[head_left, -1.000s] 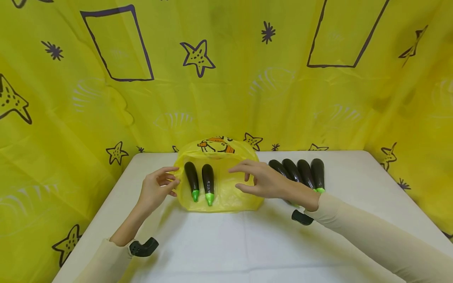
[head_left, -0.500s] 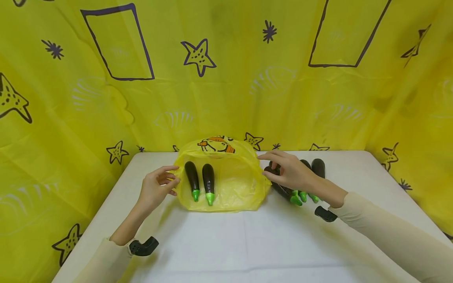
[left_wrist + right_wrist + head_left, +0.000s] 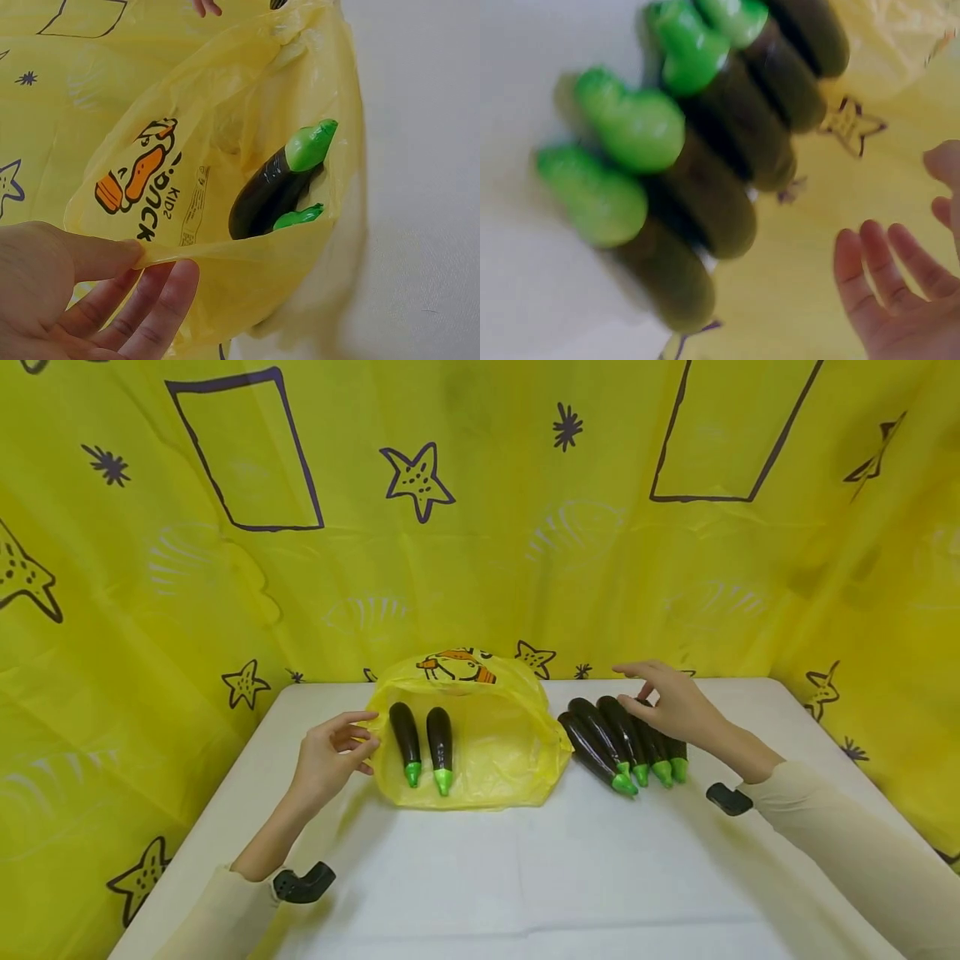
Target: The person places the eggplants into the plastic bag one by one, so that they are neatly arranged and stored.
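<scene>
My left hand [image 3: 330, 760] pinches the left edge of a thin yellow plastic bag [image 3: 225, 277] between thumb and fingers, keeping its mouth spread. Inside the bag lie two dark eggplants, one [image 3: 405, 735] left of the other [image 3: 440, 743], green stem ends toward me. To the right of the bag, several more eggplants [image 3: 588, 752] lie side by side in a slanted row. Over the far right end of that row hovers my right hand [image 3: 675, 702], fingers spread and holding nothing. In the right wrist view its fingers [image 3: 885, 277] are apart from the eggplants.
A white table [image 3: 450, 877] carries everything. Behind it and along both sides hangs a yellow curtain [image 3: 480, 568] printed with stars and fish. The bag's upper layer, with a duck print [image 3: 139, 176], stands raised at the back.
My right hand has moved right, from over the bag mouth, past the bag's right edge, to the eggplant row. That edge has spread outward. The left hand stays put, still pinching the bag.
</scene>
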### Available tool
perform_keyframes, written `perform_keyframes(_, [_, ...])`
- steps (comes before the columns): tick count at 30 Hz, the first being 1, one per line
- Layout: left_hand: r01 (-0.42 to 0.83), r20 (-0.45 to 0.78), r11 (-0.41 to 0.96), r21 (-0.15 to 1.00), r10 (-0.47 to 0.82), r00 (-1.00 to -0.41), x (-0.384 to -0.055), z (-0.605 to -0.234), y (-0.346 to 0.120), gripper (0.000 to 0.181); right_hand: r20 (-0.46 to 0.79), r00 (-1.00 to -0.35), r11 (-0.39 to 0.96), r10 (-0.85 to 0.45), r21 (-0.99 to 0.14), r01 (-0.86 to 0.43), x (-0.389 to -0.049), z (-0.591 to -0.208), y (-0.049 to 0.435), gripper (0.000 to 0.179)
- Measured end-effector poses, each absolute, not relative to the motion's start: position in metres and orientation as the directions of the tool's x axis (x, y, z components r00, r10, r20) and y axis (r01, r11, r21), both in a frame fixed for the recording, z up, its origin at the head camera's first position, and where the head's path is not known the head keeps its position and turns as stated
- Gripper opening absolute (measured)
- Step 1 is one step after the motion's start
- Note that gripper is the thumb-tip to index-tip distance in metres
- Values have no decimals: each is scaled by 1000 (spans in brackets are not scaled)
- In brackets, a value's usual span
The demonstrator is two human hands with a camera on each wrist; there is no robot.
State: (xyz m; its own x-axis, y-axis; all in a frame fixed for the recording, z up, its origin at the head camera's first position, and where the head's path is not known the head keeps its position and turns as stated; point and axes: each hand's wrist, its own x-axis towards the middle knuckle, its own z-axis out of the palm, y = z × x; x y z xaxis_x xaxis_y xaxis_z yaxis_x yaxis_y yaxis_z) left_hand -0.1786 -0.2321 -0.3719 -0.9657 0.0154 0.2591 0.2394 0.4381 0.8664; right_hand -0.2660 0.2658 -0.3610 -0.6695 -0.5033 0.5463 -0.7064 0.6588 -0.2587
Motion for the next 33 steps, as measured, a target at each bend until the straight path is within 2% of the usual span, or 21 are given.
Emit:
perform_keyframes(6, [225, 248, 446, 866, 6, -969, -178, -370, -230, 40, 450, -772, 741, -448, -297, -603, -270, -362, 293, 45])
perform_keyframes(14, [217, 240, 440, 871, 4, -971, -179, -369, -229, 40, 382, -828, 794, -411, -296, -530, -273, -368, 318, 38])
perform_keyframes(22, [224, 246, 439, 870, 7, -969, -179, -369, -228, 40, 221, -888, 837, -403, -303, -455, -271, -375, 338, 46])
perform_keyframes(27, [223, 245, 443, 868, 7, -969, -177, -369, -227, 40, 10, -932, 843, -363, -422, -333, -267, -372, 339, 57])
perform_keyframes(29, [223, 245, 443, 868, 7, -969, -178, -369, -227, 40, -78, -934, 836, -350, -476, -274, -266, -371, 339, 61])
perform_keyframes(33, [225, 247, 441, 869, 7, -969, -177, -369, -228, 40, -163, -919, 807, -358, -549, -217, -265, -370, 336, 64])
